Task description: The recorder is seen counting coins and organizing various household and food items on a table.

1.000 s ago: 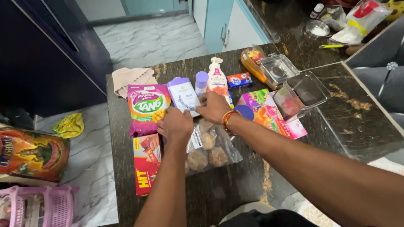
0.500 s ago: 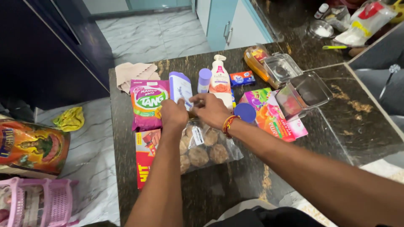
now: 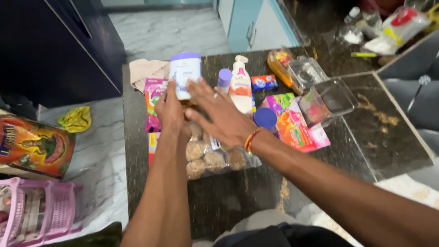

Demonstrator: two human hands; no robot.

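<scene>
My left hand holds a white bottle with a purple cap lifted upright above the dark stone counter. My right hand is flat and spread just beside the bottle, fingers apart, holding nothing. Under both hands lies a clear bag of round brown balls. A pink drink-mix pouch lies left of the bottle, partly hidden by my left hand. A white pump bottle and a small purple-capped bottle lie just beyond my right hand.
A colourful pink and orange packet, a blue round lid, a small blue packet and clear plastic containers sit to the right. A folded beige cloth lies at the far left corner. A pink basket and an orange sack stand on the floor at left.
My left hand has picked the white bottle up off the counter and raised it upright. My right hand has opened flat beside it. The view has shifted slightly.
</scene>
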